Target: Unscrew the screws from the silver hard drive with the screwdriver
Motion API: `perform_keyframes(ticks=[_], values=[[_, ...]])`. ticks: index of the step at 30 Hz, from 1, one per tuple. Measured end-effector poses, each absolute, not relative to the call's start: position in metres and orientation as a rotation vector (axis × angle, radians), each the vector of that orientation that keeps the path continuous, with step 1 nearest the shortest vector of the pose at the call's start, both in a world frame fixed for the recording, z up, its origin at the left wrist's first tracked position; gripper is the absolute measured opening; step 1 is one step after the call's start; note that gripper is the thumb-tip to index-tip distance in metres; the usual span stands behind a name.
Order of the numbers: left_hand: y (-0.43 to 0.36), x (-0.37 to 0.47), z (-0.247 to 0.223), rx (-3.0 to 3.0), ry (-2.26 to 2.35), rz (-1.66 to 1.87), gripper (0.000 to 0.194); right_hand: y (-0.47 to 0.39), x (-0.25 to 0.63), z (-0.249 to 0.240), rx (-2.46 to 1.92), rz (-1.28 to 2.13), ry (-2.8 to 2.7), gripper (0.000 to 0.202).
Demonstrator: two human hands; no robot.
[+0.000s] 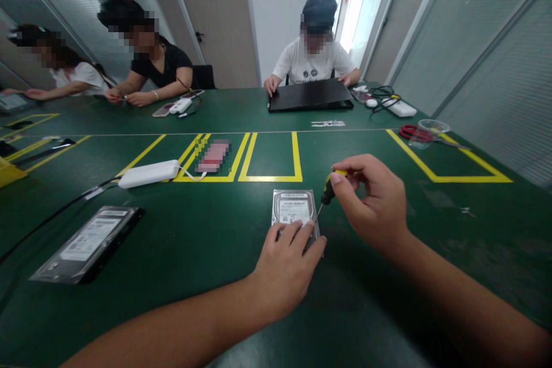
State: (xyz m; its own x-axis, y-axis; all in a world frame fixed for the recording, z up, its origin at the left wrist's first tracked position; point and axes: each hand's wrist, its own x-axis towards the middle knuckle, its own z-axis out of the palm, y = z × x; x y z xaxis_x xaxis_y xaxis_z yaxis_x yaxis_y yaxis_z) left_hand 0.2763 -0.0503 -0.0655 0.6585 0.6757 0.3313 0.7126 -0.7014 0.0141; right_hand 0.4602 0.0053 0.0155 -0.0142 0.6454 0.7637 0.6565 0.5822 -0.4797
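Everything is set on a lg. green table (194,264), marked w/ yellow tape. Beyond the small HDD (294,203), a black panel (310,95) is held by a person in a white shirt (319,66); two more people (161,66) (75,77) are seated farther L. L of the small HDD, closer to the camera's edge, a larger HDD (92,238) is laid label up: silver top, wide white label, dark side.

The small HDD is pressed by the L hand (287,267), its fingers a bit spread over the near part & nothing gripped. By the R hand (375,201), just R of the small HDD, a screwdriver (328,191) is pinched at the handle, thumb & fingers closed.

A white power bank (149,173) is seen L of & beyond the small HDD, linked by a white cable to a pink phone (214,155), which is blurred.

The small HDD itself is laid flat, label up: silver, rectangular, w/ a white label, fine dark print (too small to read) & a curved outline around it. Its near end is mostly covered by fingers.

The screwdriver is short, handle black & yellow, tilted, w/ its thin metal shank aimed down at the small HDD's R edge; exact tip contact can't be told.
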Motion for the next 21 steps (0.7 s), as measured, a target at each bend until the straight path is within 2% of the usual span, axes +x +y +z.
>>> perform_keyframes(ticks=[15,21], values=[[-0.0488,0.2754,-0.0672,-2.748,-1.13,-0.439,0.042,0.0071,0.4608,0.0161,-1.031,-0.066,-1.738,0.005],[-0.0477,0.2753,-0.0662,-2.724,-1.116,-0.414,0.035,0.0047,0.4623,0.015,-1.109,-0.005,-1.731,0.017]])
